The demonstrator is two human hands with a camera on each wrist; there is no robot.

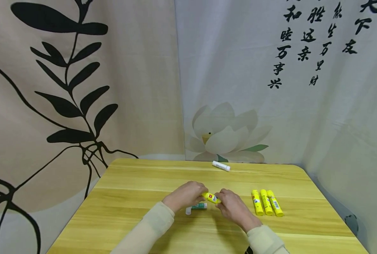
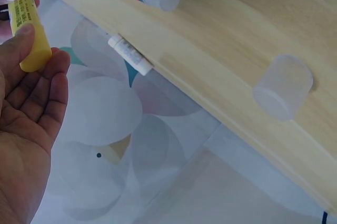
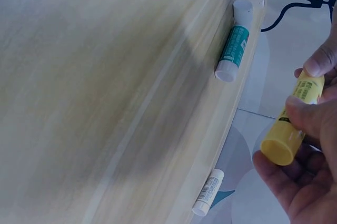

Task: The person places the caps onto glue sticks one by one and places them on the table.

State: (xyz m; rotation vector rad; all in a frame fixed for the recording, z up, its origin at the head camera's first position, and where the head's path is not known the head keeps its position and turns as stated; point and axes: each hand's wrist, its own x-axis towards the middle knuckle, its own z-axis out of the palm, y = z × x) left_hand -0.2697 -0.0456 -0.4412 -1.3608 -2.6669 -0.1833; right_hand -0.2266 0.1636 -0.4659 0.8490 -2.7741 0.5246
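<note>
A yellow glue stick (image 1: 211,198) is held above the table between both hands. My left hand (image 1: 188,194) pinches one end with its thumb and fingers, and my right hand (image 1: 234,209) grips the other. Printing on the yellow barrel shows in the left wrist view. Below my left hand lies a green-labelled glue stick (image 1: 199,205), partly hidden by that hand in the head view. A whitish piece (image 1: 188,211) lies against its end. The left wrist view also shows a separate translucent cap (image 2: 284,87) standing on the tabletop.
Three yellow glue sticks (image 1: 266,202) lie side by side at the right of the wooden table (image 1: 137,218). A white glue stick (image 1: 221,166) lies near the table's back edge. Behind the table hangs a printed curtain (image 1: 150,88).
</note>
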